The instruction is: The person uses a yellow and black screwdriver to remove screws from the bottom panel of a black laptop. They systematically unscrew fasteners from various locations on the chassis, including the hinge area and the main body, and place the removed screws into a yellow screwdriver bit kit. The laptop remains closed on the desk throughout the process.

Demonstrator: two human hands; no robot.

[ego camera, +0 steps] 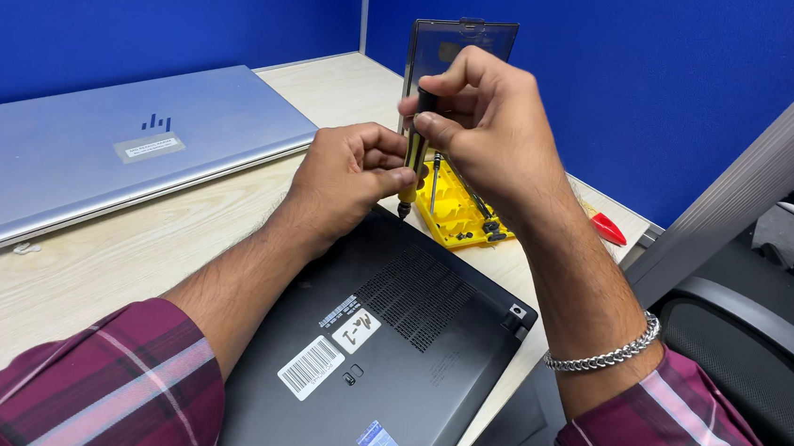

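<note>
A yellow and black screwdriver (415, 154) stands upright above the far edge of a black laptop (387, 345) that lies bottom side up on the desk. Its tip points down, close over the laptop's far edge, though whether it touches cannot be told. The right hand (490, 126) pinches the top of the handle between thumb and fingertips, closed on it from above. The left hand (349, 177) wraps its thumb and curled fingers around the lower part of the shaft, closed on it as well. Both forearms come out of plaid maroon sleeves, and a silver chain bracelet (606, 356) sits on the right wrist.

The black laptop shows a vent grille (415, 295), a white barcode sticker (311, 366), a small white label and a blue sticker near its front edge.

Just beyond the hands lies a yellow bit tray (454, 213) with dark bits in it, and its clear smoky lid (463, 44) stands open, upright behind the fingers. A red object (608, 229) lies to the right of the tray, near the desk's edge.

To the left, well apart from the black laptop, a silver laptop (129, 150) rests closed on the light wooden desk (63, 272). Blue partition walls (150, 5) rise behind the desk. A black office chair (756, 336) stands off to the right.
</note>
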